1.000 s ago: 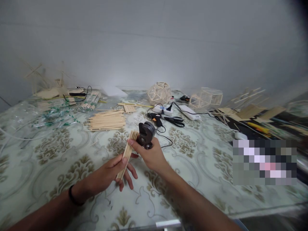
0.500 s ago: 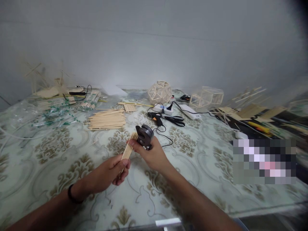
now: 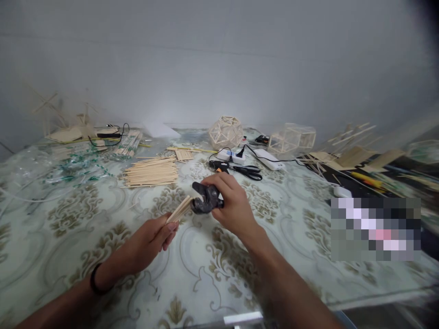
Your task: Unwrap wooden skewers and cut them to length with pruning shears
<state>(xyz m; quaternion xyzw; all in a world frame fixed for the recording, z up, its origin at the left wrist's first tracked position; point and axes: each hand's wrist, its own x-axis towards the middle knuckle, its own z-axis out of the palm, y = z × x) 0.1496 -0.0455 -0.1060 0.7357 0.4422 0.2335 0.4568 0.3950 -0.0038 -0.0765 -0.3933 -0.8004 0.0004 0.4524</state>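
My left hand point(image 3: 156, 237) is closed round a small bundle of thin wooden sticks point(image 3: 181, 209), which slants up and to the right out of the fist. In my right hand point(image 3: 233, 203) is a dark grey tool point(image 3: 207, 197) with a rounded body and a curved, notched front; its exact kind I cannot make out. The notched front sits close by the upper ends of the sticks, and whether it touches them is unclear. Beyond my hands lies a pile of similar wooden sticks point(image 3: 151, 172) on the patterned tablecloth point(image 3: 192, 274).
Behind my right hand are a glue gun point(image 3: 219, 165), black scissors point(image 3: 249, 172) and a power strip point(image 3: 231, 156) with trailing cords. Stick-framed models point(image 3: 225, 131) stand along the back. Crumpled plastic wrapping point(image 3: 75, 164) lies left; a dark mat point(image 3: 338, 178) with sticks lies right.
My right hand has let go of the sticks' upper end and shifted right, turning the dark tool so its notched front faces the bundle. My left hand has drawn slightly left with the sticks.
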